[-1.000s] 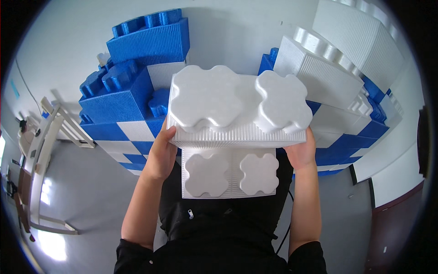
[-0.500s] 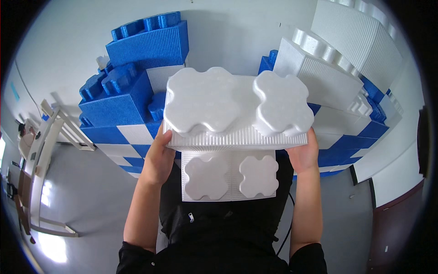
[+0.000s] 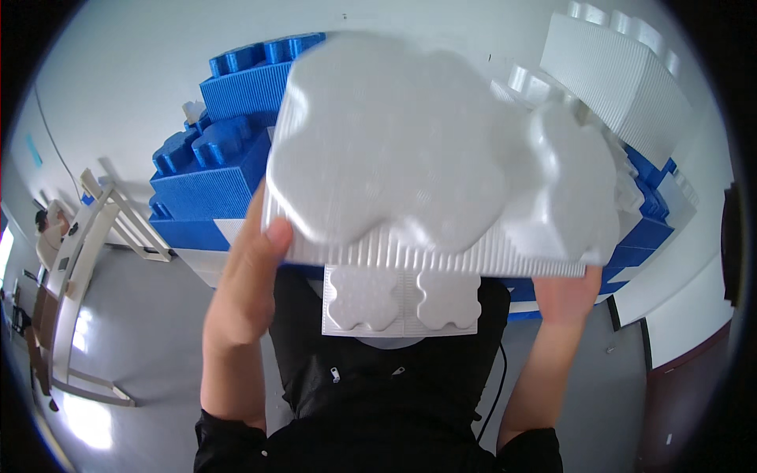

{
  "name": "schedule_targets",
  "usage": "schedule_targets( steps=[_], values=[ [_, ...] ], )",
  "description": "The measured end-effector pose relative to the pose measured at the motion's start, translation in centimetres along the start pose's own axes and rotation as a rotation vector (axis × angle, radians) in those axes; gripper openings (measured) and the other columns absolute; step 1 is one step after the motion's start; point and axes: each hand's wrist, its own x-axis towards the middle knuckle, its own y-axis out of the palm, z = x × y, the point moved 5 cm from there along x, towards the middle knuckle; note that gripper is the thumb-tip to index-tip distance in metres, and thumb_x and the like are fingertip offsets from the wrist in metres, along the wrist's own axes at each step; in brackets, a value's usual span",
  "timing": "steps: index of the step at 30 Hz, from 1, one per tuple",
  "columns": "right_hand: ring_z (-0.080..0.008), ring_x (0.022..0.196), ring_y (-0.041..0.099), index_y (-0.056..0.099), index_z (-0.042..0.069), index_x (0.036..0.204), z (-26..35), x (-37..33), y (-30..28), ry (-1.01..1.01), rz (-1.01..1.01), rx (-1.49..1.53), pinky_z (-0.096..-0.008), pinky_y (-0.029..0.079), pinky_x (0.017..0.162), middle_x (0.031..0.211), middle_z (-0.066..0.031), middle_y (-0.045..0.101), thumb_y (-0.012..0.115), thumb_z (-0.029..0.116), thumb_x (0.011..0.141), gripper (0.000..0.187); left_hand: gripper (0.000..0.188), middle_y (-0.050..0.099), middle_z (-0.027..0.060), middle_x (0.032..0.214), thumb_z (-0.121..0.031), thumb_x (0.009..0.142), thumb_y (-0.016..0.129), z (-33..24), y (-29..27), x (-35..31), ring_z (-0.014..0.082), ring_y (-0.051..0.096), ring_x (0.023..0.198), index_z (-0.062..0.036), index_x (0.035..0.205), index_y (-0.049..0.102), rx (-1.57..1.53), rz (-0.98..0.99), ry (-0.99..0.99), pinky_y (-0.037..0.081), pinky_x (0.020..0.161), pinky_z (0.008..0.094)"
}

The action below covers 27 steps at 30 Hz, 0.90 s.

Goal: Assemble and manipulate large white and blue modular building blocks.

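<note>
White block, long axis left to right, spans from left hand, curled round its left end, to right hand, holding its lower right edge, fingers hidden. Neither hand nearer. Second block below, partly covered; gap unclear.

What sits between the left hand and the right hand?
In the head view, the large white block spans from the left hand to the right hand; lower in the picture shows another white studded block.
</note>
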Motion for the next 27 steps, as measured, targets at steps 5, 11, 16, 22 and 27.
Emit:
schedule_targets(
  steps=[5,11,16,22,27],
  values=[
    [-0.0258,0.133,0.047,0.044,0.002,0.143,-1.7,-4.9,-0.6,0.074,-0.113,-0.184,-0.0421,0.034,0.113,0.142,-0.0101,0.051,0.039,0.037,0.103,0.053,0.090,0.038,0.0143,0.152,-0.049,0.091,0.059,5.6,-2.3,-6.5,0.0249,0.036,0.141,-0.0003,0.155,0.020,-0.057,-0.178,-0.139,0.028,0.116,0.0412],
    [-0.0257,0.134,0.046,0.042,0.001,0.144,-3.6,-7.8,-2.7,0.217,-0.181,-0.380,-0.0419,0.035,0.112,0.146,-0.0105,0.048,0.036,0.038,0.105,0.055,0.089,0.036,0.0135,0.153,-0.049,0.091,0.058,8.6,-0.7,-8.2,0.0245,0.036,0.141,-0.0016,0.155,0.019,-0.162,-0.093,-0.151,0.028,0.115,0.0416],
    [-0.0253,0.134,0.046,0.041,-0.001,0.143,-3.7,-9.7,-2.1,0.246,-0.197,-0.424,-0.0412,0.035,0.112,0.146,-0.0118,0.048,0.035,0.039,0.105,0.056,0.081,0.038,0.0129,0.152,-0.047,0.094,0.054,10.6,-2.0,-11.8,0.0237,0.035,0.141,-0.0014,0.153,0.023,-0.257,-0.131,-0.226,0.028,0.115,0.0421],
    [-0.0242,0.132,0.047,0.044,-0.002,0.142,-4.1,-10.9,-3.7,0.250,-0.209,-0.422,-0.0402,0.034,0.112,0.144,-0.0120,0.050,0.036,0.038,0.104,0.056,0.097,0.028,0.0135,0.157,-0.058,0.093,0.050,8.1,1.0,-11.7,0.0251,0.032,0.142,-0.0015,0.157,0.005,-0.193,-0.036,-0.201,0.025,0.116,0.0426],
    [-0.0228,0.131,0.048,0.048,-0.003,0.139,-3.6,-9.7,-4.3,0.199,-0.208,-0.389,-0.0384,0.035,0.111,0.142,-0.0115,0.052,0.037,0.035,0.104,0.053,0.097,0.030,0.0146,0.155,-0.062,0.090,0.050,7.5,-0.3,-9.4,0.0285,0.032,0.142,-0.0003,0.155,0.013,-0.062,-0.026,-0.111,0.024,0.117,0.0424]
  ],
)
